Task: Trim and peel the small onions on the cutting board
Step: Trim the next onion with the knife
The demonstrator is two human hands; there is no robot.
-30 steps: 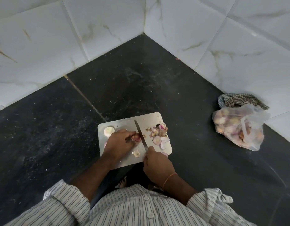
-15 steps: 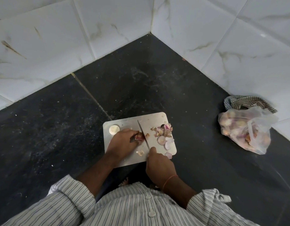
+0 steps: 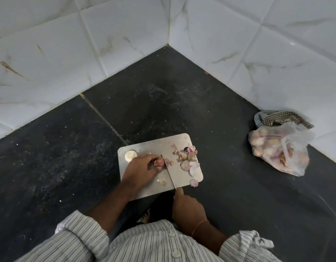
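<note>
A pale cutting board (image 3: 154,145) lies on the dark floor. My left hand (image 3: 139,170) pins a small pinkish onion (image 3: 159,162) to the board with its fingertips. My right hand (image 3: 188,207) grips the handle of a knife (image 3: 169,173), off the board's near edge; the thin blade runs away from me, its tip against the onion's right end. A pile of onion skins (image 3: 186,154) and cut slices (image 3: 190,166) sits on the board's right side. One peeled pale onion (image 3: 131,155) rests at the far left corner, and a small scrap (image 3: 162,180) lies beside the blade.
A clear plastic bag of small onions (image 3: 277,150) lies on the floor to the right, against a checked cloth (image 3: 277,118). White marble-look wall tiles (image 3: 125,35) meet in a corner beyond the board. My striped shirt (image 3: 154,244) fills the bottom of the view.
My right hand has drawn back toward me off the board, pulling the knife so its tip now meets the onion. The left hand still holds the onion in the same spot.
</note>
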